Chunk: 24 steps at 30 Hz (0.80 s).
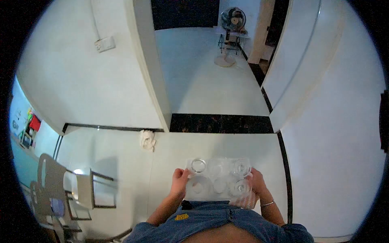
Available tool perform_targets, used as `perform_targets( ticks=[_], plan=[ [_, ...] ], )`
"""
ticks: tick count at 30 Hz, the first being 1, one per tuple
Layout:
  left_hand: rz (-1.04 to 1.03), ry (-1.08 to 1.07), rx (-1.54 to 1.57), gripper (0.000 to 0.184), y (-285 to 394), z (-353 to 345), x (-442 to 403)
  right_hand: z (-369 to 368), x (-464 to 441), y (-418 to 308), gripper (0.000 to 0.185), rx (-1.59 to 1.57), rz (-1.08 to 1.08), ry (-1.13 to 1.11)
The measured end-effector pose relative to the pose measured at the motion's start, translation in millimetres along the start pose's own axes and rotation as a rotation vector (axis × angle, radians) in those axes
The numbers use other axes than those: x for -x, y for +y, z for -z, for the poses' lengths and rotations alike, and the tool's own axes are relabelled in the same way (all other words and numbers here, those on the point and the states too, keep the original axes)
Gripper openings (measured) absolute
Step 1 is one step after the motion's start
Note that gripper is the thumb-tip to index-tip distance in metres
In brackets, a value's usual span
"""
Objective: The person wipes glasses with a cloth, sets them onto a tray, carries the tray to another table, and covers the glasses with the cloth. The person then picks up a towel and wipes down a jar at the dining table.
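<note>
In front of my waist is a clear plastic tray [207, 195], held level by its two short sides. My left hand [180, 181] is closed on its left edge, the thumb on top. At the right edge my right hand [258, 182] grips it, the fingers partly hidden. Several clear vessels stand on the tray, among them a round-rimmed glass [198, 165] at the far left and two glasses, a far one [242, 167] and a near one [241, 187], on the right. A pinkish striped patch [244, 200] shows at the near right corner; its kind is unclear.
Ahead, a dark threshold strip [221, 123] crosses the doorway. Beyond it a fan [233, 19] stands on a small table. A white crumpled cloth-like item [147, 140] lies by the left wall. Chairs [52, 176] stand at the left; a wall [324, 162] runs along the right.
</note>
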<state>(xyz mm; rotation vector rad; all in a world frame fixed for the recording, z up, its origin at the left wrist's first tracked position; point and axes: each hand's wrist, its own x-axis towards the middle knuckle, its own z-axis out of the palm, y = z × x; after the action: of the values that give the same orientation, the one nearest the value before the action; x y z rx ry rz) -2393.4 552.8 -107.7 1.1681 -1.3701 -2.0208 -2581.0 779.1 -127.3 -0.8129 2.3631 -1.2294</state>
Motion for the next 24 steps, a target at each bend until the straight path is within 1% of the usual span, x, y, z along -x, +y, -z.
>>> perform_targets(
  ticks=[2,3,5,6,8,10,13,15,18,20,22,24],
  plan=[
    [0.061,-0.009,0.076,0.017,35.4,-19.3,-26.3,-4.1,-40.8,3.7,0.027,0.041,-0.014,0.000],
    [0.063,-0.019,0.078,0.017,42.6,-23.8,-44.3,-3.5,-57.4,0.2,0.029,0.079,-0.030,-0.017],
    [0.032,-0.010,-0.106,0.018,58.2,-28.0,-86.7,-1.3,-93.4,-11.3,0.030,0.055,-0.071,-0.010],
    [0.030,-0.019,-0.111,0.018,65.8,-34.0,-106.8,-0.1,-109.2,-16.9,0.031,0.029,-0.115,-0.014],
    [-0.010,-0.033,-0.091,0.019,78.0,-44.2,-139.6,2.4,-142.1,-26.9,0.032,0.056,-0.133,0.010],
    [0.017,-0.048,-0.073,0.019,92.2,-52.9,-168.8,4.2,-171.7,-35.5,0.032,0.077,-0.154,0.036],
    [0.043,-0.056,-0.004,0.019,112.4,-67.1,-213.8,3.7,-222.6,-44.1,0.031,0.042,-0.154,0.041],
    [0.059,-0.049,0.047,0.019,118.3,-75.6,-247.8,5.9,-260.7,-42.5,0.030,0.013,-0.111,0.012],
    [0.030,-0.077,0.028,0.019,127.2,-92.2,-301.8,11.6,-321.2,-46.1,0.030,0.104,-0.119,-0.018],
    [0.034,-0.087,0.142,0.019,141.1,-102.2,-331.5,6.2,-363.2,-34.2,0.030,0.093,-0.096,-0.006],
    [0.030,-0.055,0.099,0.019,153.7,-111.3,-370.7,4.8,-413.5,-34.5,0.029,0.074,-0.058,0.003],
    [0.033,-0.008,0.065,0.019,168.0,-119.0,-406.7,8.4,-457.7,-44.2,0.027,0.127,-0.130,-0.059]
  ],
)
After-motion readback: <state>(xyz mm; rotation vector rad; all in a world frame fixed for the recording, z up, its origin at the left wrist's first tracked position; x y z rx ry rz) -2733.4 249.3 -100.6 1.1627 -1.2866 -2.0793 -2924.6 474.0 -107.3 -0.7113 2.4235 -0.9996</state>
